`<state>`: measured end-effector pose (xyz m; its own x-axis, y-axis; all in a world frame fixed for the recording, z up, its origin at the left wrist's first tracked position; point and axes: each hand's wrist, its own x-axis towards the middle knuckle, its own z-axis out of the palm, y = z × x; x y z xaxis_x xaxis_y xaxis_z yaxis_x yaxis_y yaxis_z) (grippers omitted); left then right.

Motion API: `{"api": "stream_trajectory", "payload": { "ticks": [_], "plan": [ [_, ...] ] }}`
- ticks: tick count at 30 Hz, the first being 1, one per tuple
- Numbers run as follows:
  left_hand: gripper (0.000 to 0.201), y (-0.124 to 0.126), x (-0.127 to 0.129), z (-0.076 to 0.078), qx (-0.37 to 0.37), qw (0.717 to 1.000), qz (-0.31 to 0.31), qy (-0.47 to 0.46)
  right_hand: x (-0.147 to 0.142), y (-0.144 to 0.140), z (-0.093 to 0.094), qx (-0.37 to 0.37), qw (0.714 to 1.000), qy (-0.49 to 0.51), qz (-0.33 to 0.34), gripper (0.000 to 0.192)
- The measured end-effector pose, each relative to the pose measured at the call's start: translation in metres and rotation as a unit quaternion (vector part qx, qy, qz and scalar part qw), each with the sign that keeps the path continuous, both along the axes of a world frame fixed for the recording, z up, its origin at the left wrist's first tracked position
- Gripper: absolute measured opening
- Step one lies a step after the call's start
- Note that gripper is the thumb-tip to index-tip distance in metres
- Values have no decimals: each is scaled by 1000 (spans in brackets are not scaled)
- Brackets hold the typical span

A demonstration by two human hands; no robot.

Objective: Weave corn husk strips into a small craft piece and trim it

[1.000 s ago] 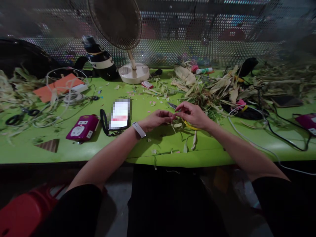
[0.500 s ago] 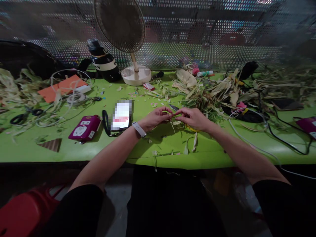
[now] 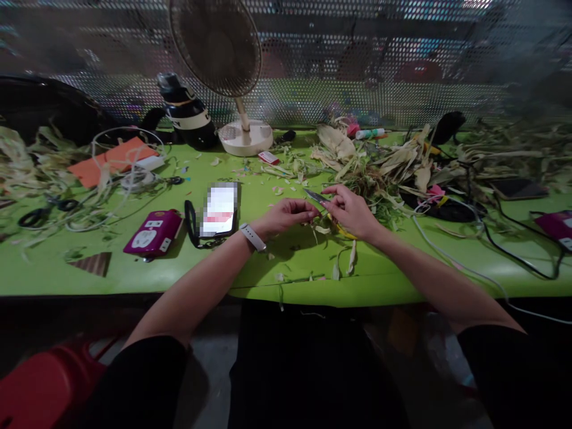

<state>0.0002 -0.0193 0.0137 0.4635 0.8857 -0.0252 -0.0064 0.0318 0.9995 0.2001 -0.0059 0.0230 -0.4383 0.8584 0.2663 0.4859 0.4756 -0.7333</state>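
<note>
My left hand (image 3: 289, 215) is closed in a pinch on a thin green plant stem (image 3: 320, 217), with fingertips close to my right hand. A pale, thin leaf scrap (image 3: 322, 229) hangs or lies just below the fingers. My right hand (image 3: 351, 211) is closed round yellow-handled scissors (image 3: 315, 195); their dark pointed blades stick out up and to the left past the thumb, and part of the yellow handle shows under the palm. Dry leaf strips (image 3: 352, 257) lie on the green table (image 3: 263, 271) below my hands.
A heap of dry husks and greens (image 3: 370, 170) lies behind my right hand. Left of me are a phone (image 3: 218, 208), a purple power socket block (image 3: 154, 233) and black-handled scissors (image 3: 47, 211). A fan (image 3: 245, 138) and a black bottle (image 3: 190, 116) stand behind. Cables (image 3: 473, 274) run at right.
My right hand has drawn slightly away from my left fingertips and turned, its index finger lifting, so more of the scissor blades shows. My left hand has barely moved and keeps its pinch.
</note>
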Motion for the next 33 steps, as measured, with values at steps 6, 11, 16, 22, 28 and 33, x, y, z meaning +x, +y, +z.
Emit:
{"api": "stream_trajectory", "payload": {
  "ticks": [6, 11, 16, 22, 28, 33],
  "plan": [
    [26, 1, -2, -2, -8, 1000, 18, 13, 0, -2, 3, 41, 999, 16, 14, 26],
    [24, -1, 0, -1, -8, 998, -33, 53, -2, -5, 2, 39, 999, 1, 21, 25],
    [22, -6, 4, -4, 12, 993, -98, 65, -7, -9, -2, 35, 999, 12, 40, 24],
    [21, -9, 6, 0, 44, 996, -64, 33, -1, 10, -1, -197, 974, 102, 42, 47],
    [29, -10, 7, 4, 49, 998, -49, -12, 0, 11, 6, -304, 949, 54, 63, 60],
    [35, -9, 6, 6, 39, 997, -45, -44, 1, 6, 7, -237, 964, 32, 117, 45]
  ]
}}
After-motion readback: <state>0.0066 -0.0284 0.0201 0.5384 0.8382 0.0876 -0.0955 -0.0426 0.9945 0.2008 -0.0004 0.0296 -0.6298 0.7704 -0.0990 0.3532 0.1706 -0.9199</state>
